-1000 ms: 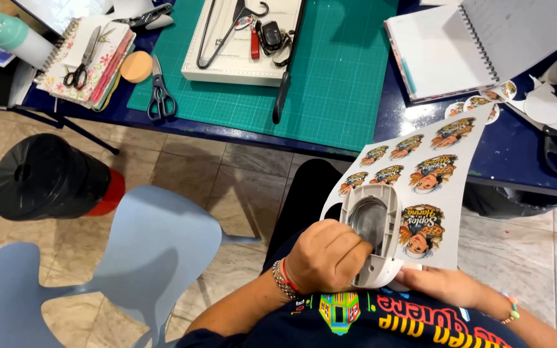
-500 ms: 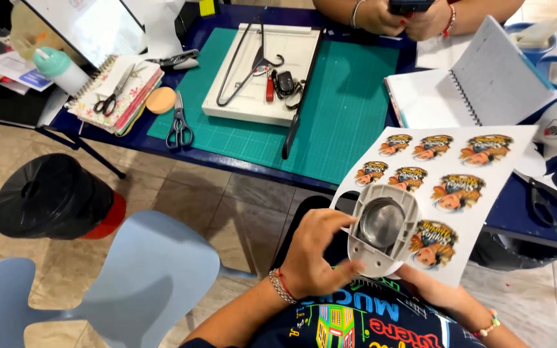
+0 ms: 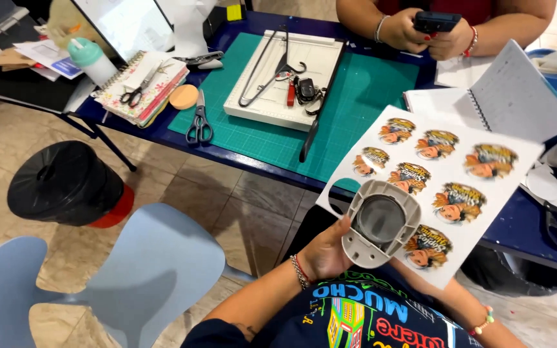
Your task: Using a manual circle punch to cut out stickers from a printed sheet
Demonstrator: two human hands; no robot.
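Left hand (image 3: 327,252): wrapped around the lower left edge of a grey round paper punch (image 3: 380,223), gripping it from beneath, wrist beaded with bracelets. The punch sits over the near edge of a white sticker sheet (image 3: 443,187), held up above the lap, just in front of the surface (image 3: 162,132).

Sticker sheet: white, tilted, printed with round cartoon designs in rows; one round hole cut at its lower left corner, just beside the punch.

Right hand: hidden beneath the sheet; only the forearm and a beaded bracelet (image 3: 483,320) show, so its grip cannot be told, though it probably supports the sheet from below.

On the surface: green cutting mat (image 3: 362,96); white paper trimmer (image 3: 285,80) lying on the mat, with a wire hanger and keys on top; scissors (image 3: 199,122) at the mat's left edge; spiral notebook (image 3: 143,90) further left, carrying a second pair of scissors; open ring binder (image 3: 510,96) at right.

Across the surface: another person's hands (image 3: 420,32) holding a dark phone.

Floor: black bin (image 3: 66,183) at left; pale blue chair (image 3: 143,270) near it.
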